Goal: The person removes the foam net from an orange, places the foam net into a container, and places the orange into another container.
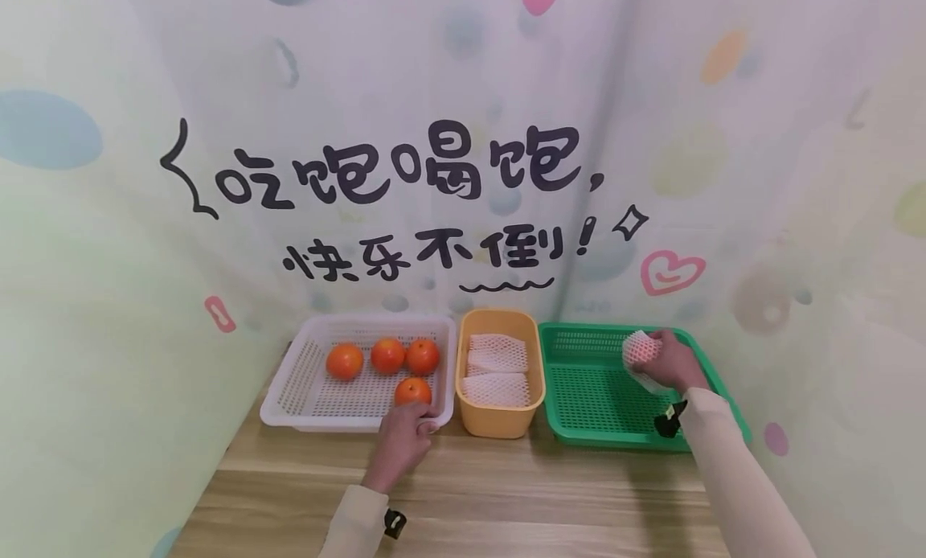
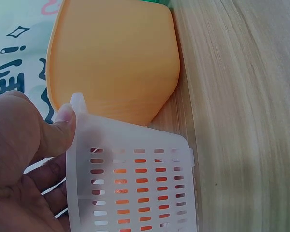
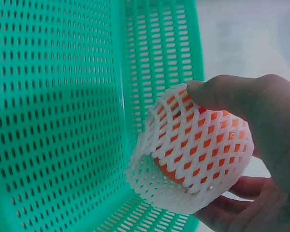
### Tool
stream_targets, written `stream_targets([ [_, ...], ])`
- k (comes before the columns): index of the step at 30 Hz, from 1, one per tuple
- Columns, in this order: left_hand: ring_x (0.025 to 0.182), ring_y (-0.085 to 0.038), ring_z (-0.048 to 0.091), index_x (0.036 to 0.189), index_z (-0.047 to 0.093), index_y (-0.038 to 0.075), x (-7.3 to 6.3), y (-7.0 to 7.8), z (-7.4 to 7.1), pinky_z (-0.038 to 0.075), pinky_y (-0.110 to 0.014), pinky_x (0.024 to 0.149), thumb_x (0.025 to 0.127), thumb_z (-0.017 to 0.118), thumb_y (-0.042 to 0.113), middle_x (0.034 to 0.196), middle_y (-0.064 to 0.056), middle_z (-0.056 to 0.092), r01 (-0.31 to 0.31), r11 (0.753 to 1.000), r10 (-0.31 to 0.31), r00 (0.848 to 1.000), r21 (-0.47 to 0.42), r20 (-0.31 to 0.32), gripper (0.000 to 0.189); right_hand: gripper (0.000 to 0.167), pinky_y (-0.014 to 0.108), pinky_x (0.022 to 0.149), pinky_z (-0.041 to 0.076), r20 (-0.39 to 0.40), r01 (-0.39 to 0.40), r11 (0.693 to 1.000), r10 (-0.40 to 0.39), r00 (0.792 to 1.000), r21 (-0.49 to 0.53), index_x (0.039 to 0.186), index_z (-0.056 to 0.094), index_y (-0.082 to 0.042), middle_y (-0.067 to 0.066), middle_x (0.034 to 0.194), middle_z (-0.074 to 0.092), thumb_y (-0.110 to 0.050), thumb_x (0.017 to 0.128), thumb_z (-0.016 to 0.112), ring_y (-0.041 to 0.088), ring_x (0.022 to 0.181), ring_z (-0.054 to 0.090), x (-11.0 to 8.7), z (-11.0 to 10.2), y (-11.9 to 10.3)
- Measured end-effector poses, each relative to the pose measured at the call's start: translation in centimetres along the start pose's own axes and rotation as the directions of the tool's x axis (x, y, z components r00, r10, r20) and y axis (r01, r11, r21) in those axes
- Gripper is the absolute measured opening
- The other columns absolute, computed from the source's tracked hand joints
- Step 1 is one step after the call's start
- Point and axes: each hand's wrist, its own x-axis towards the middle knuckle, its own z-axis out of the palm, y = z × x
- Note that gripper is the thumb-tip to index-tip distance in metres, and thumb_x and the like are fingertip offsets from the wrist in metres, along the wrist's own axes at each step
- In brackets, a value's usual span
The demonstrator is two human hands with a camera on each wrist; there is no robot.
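My right hand (image 1: 673, 361) grips a tomato (image 3: 203, 140) wrapped in a white foam net (image 3: 166, 198), held over the right side of the green basket (image 1: 608, 437). In the right wrist view, the thumb lies on the net and the fingers curl beneath it. My left hand (image 1: 400, 441) holds the rim of the white basket (image 2: 135, 128) at its front right corner, thumb over the rim. Just behind that hand sits a bare tomato (image 1: 413, 390); several bare tomatoes lie in the same basket. The left fingertips are partly hidden behind the rim.
Between the two baskets stands an orange bin (image 1: 499, 421) with white foam nets (image 1: 496, 389) in it. All three containers stand on a wooden table (image 1: 492, 494), against a printed curtain (image 1: 434, 75) at the back.
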Motion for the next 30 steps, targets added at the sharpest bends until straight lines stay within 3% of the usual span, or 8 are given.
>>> stream_targets([
  [7,0.104,-0.023,0.067,0.107,0.077,0.009,0.1,0.1,0.1,0.053,-0.050,0.098,0.089,0.074,0.004,0.105,-0.002,0.076,0.030,0.999,-0.030,0.999,-0.010,0.017,0.019,0.084,0.046,0.070,0.058,-0.006,-0.002,0.998,0.003,1.000,0.059,0.151,0.028,0.005,0.040,0.131,0.053,-0.035,0.093,0.074,0.048,0.107,0.063,-1.1,0.8,-1.2],
  [17,0.101,-0.028,0.069,0.103,0.077,0.007,0.0,-0.2,0.3,0.052,-0.051,0.093,0.085,0.076,0.002,0.100,-0.003,0.077,-0.043,0.999,0.044,0.998,0.024,-0.050,0.019,0.085,0.047,0.073,0.059,-0.056,0.048,0.993,-0.042,0.998,0.108,0.153,0.029,-0.001,0.037,0.135,0.055,-0.042,0.093,0.074,0.048,0.110,0.064,-2.6,2.8,-3.3],
  [30,0.100,-0.025,0.067,0.101,0.077,0.012,0.1,-0.2,0.4,0.053,-0.049,0.094,0.086,0.077,0.006,0.101,-0.001,0.076,-0.021,0.999,0.022,0.999,0.036,-0.029,0.017,0.085,0.043,0.076,0.062,-0.094,0.128,0.959,-0.107,0.990,0.255,0.153,0.034,-0.015,0.028,0.142,0.053,-0.047,0.088,0.079,0.043,0.118,0.063,-5.3,5.0,-7.0],
])
